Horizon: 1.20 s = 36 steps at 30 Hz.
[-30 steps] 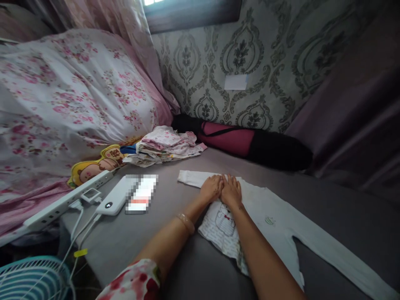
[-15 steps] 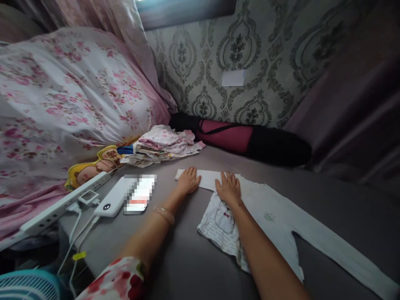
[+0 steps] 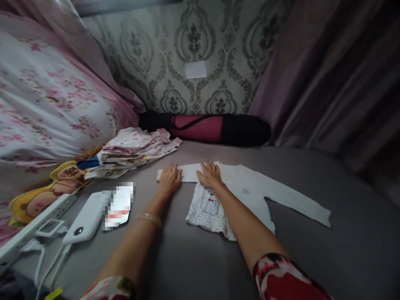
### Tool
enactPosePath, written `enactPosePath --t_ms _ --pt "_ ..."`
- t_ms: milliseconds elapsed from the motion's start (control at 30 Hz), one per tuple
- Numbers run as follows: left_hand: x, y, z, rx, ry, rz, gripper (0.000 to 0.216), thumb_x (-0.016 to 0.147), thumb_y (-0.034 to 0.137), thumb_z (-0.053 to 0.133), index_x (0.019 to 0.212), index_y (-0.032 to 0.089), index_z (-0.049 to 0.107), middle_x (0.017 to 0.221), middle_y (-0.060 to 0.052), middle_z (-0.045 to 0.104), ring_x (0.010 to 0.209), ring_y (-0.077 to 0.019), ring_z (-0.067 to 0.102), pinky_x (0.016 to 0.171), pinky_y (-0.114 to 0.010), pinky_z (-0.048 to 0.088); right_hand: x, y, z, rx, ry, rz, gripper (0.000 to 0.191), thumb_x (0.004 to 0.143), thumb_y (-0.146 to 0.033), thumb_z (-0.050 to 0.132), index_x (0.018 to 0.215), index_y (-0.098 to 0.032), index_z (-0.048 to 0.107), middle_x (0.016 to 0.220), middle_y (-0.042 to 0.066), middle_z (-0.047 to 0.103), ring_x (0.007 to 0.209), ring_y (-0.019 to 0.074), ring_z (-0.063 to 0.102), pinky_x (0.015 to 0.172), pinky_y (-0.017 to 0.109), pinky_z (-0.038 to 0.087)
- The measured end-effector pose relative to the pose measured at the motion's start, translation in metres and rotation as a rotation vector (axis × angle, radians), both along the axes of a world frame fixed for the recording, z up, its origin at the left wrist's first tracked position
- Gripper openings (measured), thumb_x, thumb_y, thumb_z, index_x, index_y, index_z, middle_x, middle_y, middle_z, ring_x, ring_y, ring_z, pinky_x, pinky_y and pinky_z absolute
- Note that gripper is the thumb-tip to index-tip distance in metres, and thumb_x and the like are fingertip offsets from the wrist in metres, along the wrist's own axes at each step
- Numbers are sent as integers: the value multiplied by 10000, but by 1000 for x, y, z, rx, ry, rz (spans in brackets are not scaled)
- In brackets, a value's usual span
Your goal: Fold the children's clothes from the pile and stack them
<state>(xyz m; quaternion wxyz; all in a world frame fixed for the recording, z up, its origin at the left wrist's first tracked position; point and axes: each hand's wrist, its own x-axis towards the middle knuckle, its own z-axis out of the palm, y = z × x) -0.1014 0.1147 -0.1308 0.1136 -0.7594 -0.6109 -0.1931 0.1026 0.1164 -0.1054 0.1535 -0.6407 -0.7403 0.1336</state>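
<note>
A small white long-sleeved shirt (image 3: 246,191) with a bear print lies spread on the grey bed sheet (image 3: 312,250). My left hand (image 3: 170,179) rests flat on the end of its left sleeve, fingers stretched out. My right hand (image 3: 211,175) lies flat on the shirt near the shoulder, fingers spread. The right sleeve stretches out to the right. A bangle sits on my left wrist.
A stack of folded pink-printed clothes (image 3: 134,150) sits at the left. A white power bank (image 3: 86,223), a blurred phone (image 3: 118,206) and a power strip (image 3: 31,229) lie nearer. A floral quilt (image 3: 46,100) and a black-and-pink roll (image 3: 206,129) line the wall.
My hands, together on the shirt a second ago, have parted; the left slid out along the sleeve. The camera has swung right and down.
</note>
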Motion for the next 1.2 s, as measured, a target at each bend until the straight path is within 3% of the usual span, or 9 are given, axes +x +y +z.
enactPosePath --t_ms 67,133,300,467,533,667,800,1000,1200 --pt "0 -3 4 41 -16 -18 442 974 371 277 1207 89 525 1212 -179 596 1140 -268 529 970 -371 369 17 -2 16 -90 185 28 551 973 -430 312 1459 -173 342 1525 75 318 1397 201 261 1130 347 187" --pt "1 -8 8 64 -24 -14 443 971 372 278 1202 90 529 1179 -184 598 1105 -284 530 951 -394 366 44 -11 31 -61 355 -19 504 977 -360 312 1434 -157 381 1481 82 397 1336 155 376 1079 280 289" --pt "7 -31 18 38 -11 33 366 934 357 343 1046 138 614 1131 -177 584 1059 -312 508 893 -434 359 139 -73 40 26 525 -244 292 908 -211 422 1070 -132 653 1058 85 696 936 145 645 837 252 480" --pt "16 -62 23 -381 -113 15 437 883 460 359 736 171 651 828 -106 619 813 -248 552 690 -332 377 198 -155 24 -249 559 -541 265 913 -218 412 864 -110 649 704 48 676 505 84 574 473 171 417" --pt "20 -76 23 -531 -160 -70 470 858 496 354 628 182 616 680 -68 576 706 -210 528 637 -300 354 203 -180 19 -353 491 -552 289 918 -252 420 779 -124 638 590 13 628 423 71 515 412 162 354" --pt "29 -105 28 -620 -228 -171 457 790 532 418 511 194 549 571 -32 512 641 -182 491 599 -275 329 199 -208 15 -447 302 -445 387 896 -378 458 612 -155 598 477 -12 556 368 79 457 393 187 291" --pt "40 -126 36 -652 -321 -151 407 722 533 504 514 188 555 549 -14 497 628 -172 480 561 -256 312 190 -220 18 -382 143 -362 410 826 -472 530 552 -173 591 511 3 573 479 116 521 443 208 265" --pt "50 -138 50 -722 -576 -40 400 645 576 578 637 177 544 543 34 467 561 -132 441 506 -231 298 174 -234 25 -246 36 -359 230 830 -374 527 723 -200 634 706 16 661 614 133 561 521 226 272" --pt "42 -138 52 -865 -881 -7 553 667 638 600 921 148 581 578 33 528 520 -120 470 481 -221 316 170 -236 26 -166 20 -359 168 845 -317 503 753 -207 591 705 2 641 602 122 537 531 232 264"
